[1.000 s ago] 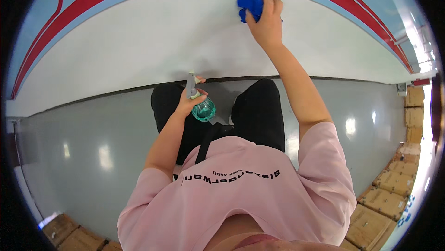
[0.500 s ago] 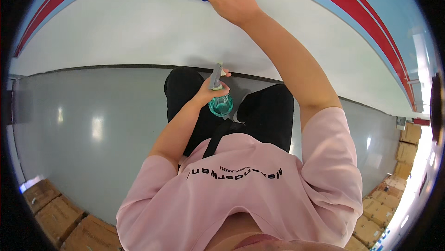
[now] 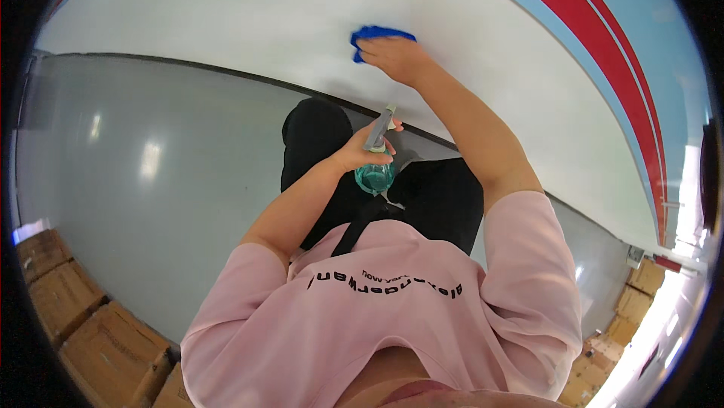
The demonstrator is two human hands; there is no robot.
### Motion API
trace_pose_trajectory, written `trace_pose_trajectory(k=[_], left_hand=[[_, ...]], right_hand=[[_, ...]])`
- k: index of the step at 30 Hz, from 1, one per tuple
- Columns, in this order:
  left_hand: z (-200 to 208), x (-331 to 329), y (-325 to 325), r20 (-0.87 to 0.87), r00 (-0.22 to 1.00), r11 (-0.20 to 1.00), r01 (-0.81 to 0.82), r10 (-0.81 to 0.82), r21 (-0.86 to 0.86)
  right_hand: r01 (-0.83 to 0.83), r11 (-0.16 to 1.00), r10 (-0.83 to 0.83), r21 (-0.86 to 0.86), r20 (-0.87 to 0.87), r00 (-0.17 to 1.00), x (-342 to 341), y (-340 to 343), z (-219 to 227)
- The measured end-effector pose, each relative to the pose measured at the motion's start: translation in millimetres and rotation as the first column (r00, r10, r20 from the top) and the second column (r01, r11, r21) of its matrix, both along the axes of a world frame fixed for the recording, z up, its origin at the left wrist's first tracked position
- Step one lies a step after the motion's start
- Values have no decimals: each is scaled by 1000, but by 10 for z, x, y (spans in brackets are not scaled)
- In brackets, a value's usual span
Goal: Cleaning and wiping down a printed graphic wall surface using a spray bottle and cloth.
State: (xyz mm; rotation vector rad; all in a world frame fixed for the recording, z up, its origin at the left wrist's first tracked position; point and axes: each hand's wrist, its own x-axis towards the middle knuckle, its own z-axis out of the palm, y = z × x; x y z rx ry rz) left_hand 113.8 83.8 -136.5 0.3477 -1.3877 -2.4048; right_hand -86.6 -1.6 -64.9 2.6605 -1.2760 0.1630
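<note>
My right hand (image 3: 396,59) presses a blue cloth (image 3: 385,32) against the white wall panel (image 3: 249,19) in front of me, with part of the cloth showing beyond the fingers. Lower down, between my knees, my left hand (image 3: 362,153) is wrapped round the neck of a spray bottle (image 3: 375,176). The bottle is clear green with a grey and pale trigger head, held upright and apart from the panel. Some of the left fingers are hidden behind the trigger head.
Red and light blue stripes (image 3: 603,53) run along the panel above the white part. A dark strip (image 3: 226,72) marks the panel's bottom edge, where the shiny grey floor (image 3: 196,182) begins. Cardboard boxes (image 3: 113,348) stand at the lower left, more boxes (image 3: 603,359) at the lower right.
My right hand has drawn the blue cloth down the panel, from the stripes to the white part. The view has turned a little; the left hand still grips the spray bottle.
</note>
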Motion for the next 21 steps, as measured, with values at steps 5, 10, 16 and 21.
trace_pose_trajectory(k=[5, 10, 16, 21], left_hand=[[-4, 2, 86, -11, 999, 999, -39, 39, 32], [54, 2, -9, -42, 999, 1000, -14, 15, 13], [42, 32, -87, -136, 990, 998, 33, -41, -59], [82, 65, -74, -122, 986, 979, 92, -115, -183]], right_hand=[[-76, 987, 49, -141, -186, 981, 104, -175, 302], [-24, 880, 33, -474, 11, 999, 779, -760, 1497], [-134, 902, 152, -411, 12, 988, 923, -1182, 911], [15, 987, -19, 157, 21, 1000, 611, -984, -239]])
